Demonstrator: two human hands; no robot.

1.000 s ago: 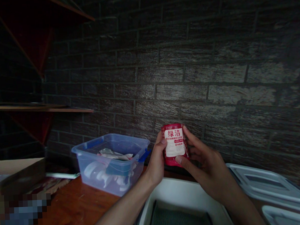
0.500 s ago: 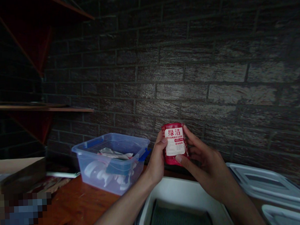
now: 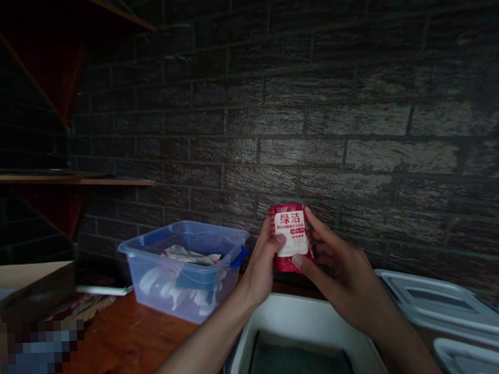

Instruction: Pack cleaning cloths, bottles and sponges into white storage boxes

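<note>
Between both hands I hold a red roll of trash bags [image 3: 292, 246] upright, its white label with red Chinese print facing me. My left hand [image 3: 259, 269] grips the left side, with the thumb lying over the label's edge. My right hand [image 3: 340, 271] closes on the right side, thumb at the lower front and fingers along the side. Just below the roll stands a white bin [image 3: 298, 303] with a dark green textured cloth-like item [image 3: 298, 364] inside.
A clear bluish plastic box [image 3: 155, 290] with blue latches holds white items at left on the wooden table [image 3: 111, 347]. Grey-white lids [image 3: 444, 300] lie at right. An open cardboard box [image 3: 34, 290] stands far left. A dark brick wall [image 3: 280, 125] rises behind, with shelves [image 3: 121, 181] at left.
My left thumb has slid a little to the right across the label. The roll has turned slightly, and both hands keep hold of it.
</note>
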